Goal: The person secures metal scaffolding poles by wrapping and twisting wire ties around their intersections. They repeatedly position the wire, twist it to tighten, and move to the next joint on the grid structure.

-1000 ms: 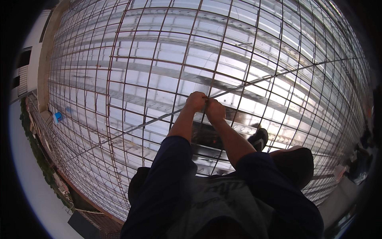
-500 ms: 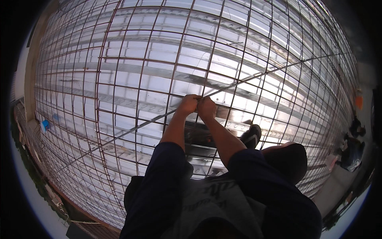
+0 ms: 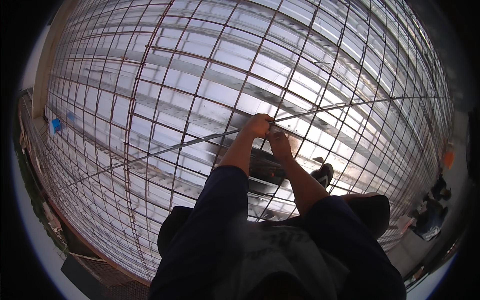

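A long thin grey rod (image 3: 179,146) lies slantwise across a mesh of rusty reinforcing bars (image 3: 206,60). My left hand (image 3: 259,125) is closed round the rod, near a crossing of the mesh bars. Just below and to its right, my right hand (image 3: 281,145) has its fingers curled together close under the rod. Whatever the right fingers hold, if anything, is hidden. Bent under the two hands are my knees, in dark clothing.
Shiny ribbed metal decking (image 3: 175,77) shows beneath the mesh. My shoe (image 3: 324,174) rests right of my right forearm. A blue container (image 3: 55,125) stands at the far left edge. Toward the right rim are an orange object (image 3: 448,159) and dark, blurred shapes (image 3: 431,216).
The view has turned and shifted slightly. My right hand has come away from the rod to just below it, apart from the left, which stays on the rod.
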Demonstrator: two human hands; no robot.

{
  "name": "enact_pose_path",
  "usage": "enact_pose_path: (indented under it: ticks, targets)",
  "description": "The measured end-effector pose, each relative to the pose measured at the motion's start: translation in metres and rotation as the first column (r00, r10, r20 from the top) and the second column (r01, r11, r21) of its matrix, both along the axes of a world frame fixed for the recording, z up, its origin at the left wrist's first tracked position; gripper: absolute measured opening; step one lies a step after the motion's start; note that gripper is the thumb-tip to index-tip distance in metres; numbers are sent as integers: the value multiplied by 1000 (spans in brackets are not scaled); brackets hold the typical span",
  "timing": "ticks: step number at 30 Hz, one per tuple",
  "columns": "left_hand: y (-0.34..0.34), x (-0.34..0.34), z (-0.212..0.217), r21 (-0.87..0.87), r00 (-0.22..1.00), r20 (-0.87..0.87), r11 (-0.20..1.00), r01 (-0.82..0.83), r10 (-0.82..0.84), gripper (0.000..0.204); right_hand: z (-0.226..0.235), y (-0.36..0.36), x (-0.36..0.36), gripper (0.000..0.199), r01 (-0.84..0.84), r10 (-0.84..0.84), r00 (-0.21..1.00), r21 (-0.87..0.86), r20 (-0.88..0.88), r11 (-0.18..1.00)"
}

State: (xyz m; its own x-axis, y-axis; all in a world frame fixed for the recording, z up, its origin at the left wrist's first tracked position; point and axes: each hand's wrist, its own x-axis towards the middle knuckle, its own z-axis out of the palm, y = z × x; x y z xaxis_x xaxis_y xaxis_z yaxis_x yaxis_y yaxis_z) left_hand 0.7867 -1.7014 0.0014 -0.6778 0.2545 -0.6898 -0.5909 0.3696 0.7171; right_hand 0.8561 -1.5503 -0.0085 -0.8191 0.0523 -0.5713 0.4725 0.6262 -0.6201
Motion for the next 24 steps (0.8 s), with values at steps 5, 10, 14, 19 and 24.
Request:
enact_pose_path:
  ticks: [5,10,14,19,24]
  targets:
    - [-16,8,-42,-450,694,-384,779,436,-609,46,75,19,49,64,-883,857,430,332,283,333]
    - [-11,10,-34,-534,556,-444,706,466,-703,45,29,44,82,48,-843,927,332,496,174,209]
    - [0,0,9,-80,998,62,996,36,-31,48,33,42,70,36,-917,849,382,260,365,301]
    - [-10,21,-71,-250,898,-341,947,199,-279,52,78,17,16,27,-870,774,311,-161,552,465]
    - [1,3,-81,-371,778,-374,850,374,-505,57,110,45,-37,57,-895,753,394,34,527,444]
